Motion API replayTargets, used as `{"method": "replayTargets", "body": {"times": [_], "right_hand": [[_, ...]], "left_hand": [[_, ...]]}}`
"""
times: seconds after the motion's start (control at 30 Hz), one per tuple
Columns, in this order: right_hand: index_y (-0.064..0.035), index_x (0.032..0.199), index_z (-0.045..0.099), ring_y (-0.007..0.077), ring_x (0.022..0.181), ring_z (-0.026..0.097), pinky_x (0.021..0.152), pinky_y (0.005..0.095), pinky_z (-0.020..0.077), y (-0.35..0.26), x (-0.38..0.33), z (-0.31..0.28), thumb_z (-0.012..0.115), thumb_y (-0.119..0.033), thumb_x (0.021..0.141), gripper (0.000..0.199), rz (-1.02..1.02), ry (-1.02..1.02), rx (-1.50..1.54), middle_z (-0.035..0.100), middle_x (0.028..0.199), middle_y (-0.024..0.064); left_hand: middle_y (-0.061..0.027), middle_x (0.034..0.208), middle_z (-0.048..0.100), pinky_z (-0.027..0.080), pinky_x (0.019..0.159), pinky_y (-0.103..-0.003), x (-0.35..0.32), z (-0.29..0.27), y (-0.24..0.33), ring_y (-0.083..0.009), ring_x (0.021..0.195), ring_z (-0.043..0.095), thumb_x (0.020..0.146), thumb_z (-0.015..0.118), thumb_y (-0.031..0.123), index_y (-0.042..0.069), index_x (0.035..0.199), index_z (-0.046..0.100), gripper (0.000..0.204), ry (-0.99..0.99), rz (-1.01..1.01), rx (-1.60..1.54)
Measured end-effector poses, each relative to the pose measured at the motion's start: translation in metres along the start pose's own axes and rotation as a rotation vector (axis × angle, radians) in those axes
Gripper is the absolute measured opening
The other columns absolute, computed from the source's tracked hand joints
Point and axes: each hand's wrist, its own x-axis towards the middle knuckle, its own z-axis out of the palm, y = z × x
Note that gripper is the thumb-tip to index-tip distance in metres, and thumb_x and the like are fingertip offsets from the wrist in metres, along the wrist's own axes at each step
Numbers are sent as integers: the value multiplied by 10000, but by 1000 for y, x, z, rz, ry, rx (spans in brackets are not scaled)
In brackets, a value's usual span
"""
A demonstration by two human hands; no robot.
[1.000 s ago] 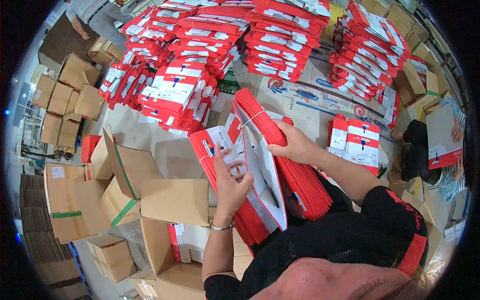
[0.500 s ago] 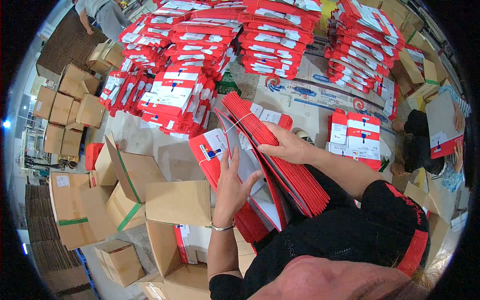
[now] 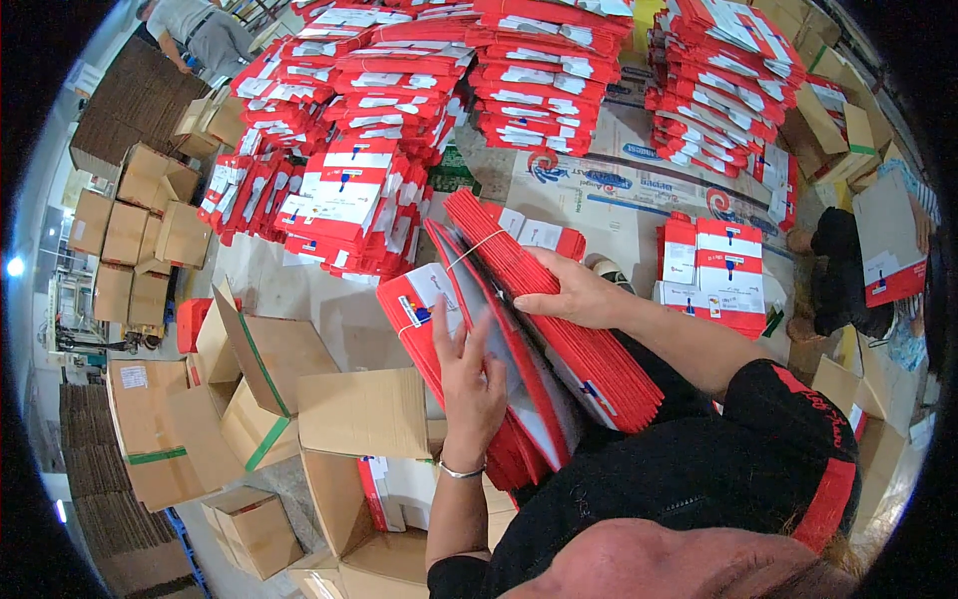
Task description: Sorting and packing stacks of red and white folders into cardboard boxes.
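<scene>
My right hand grips a thick bundle of flat red packets by its upper edge, the thumb lying across the packed edges. A thin pale band runs around the bundle's far end. On the left side the bundle fans apart, showing grey-white inner faces. Over that side my left hand is held with its fingers spread, and it grasps nothing. Whether its fingertips touch the packets cannot be made out. Behind it lies another banded red-and-white bundle.
Tall piles of red-and-white packets stand ahead, with a smaller pile to the right. Open cardboard boxes crowd the left, one holding packets. At right, another person holds a grey-backed packet. A further person stands far left.
My left hand has shifted slightly down and right, its fingers now more upright and apart. The bundle's left side has opened a little differently. My right hand keeps its grip.
</scene>
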Motion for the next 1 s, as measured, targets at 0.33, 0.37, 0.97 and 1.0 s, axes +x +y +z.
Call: {"method": "replayTargets", "body": {"times": [0.33, 0.37, 0.97, 1.0], "right_hand": [[67, 1415, 306, 370, 1298, 405, 1092, 411, 314, 6, 4, 10, 562, -502, 895, 812, -81, 27, -66, 405, 1379, 289], [67, 1415, 306, 370, 1298, 405, 1092, 411, 314, 5, 3, 9, 562, -502, 895, 812, -81, 31, -67, 405, 1379, 289], [68, 1404, 330, 368, 1265, 428, 1073, 425, 329, -1, -1, 14, 569, -535, 885, 831, -52, 62, -127, 440, 1328, 277], [70, 1406, 325, 371, 1267, 427, 1074, 427, 329, 0, 0, 16, 558, -540, 891, 831, -79, 56, -100, 436, 1332, 278]], "left_hand": [[-315, 1331, 431, 416, 984, -455, 15, 4, 13, -446, 1259, 426, 700, 821, 380, 5, 780, 521, 487, -115, -155, 124], [-315, 1331, 431, 416, 984, -455, 13, 3, 13, -446, 1259, 426, 700, 821, 380, 5, 780, 521, 487, -117, -152, 122], [-210, 1001, 496, 417, 892, -416, 9, 7, 9, -361, 1006, 512, 831, 640, 103, -15, 822, 505, 179, 18, -63, 3], [-253, 1088, 488, 421, 895, -437, 11, 5, 12, -408, 1075, 500, 822, 680, 167, -13, 820, 508, 249, -15, -85, 74]]}}
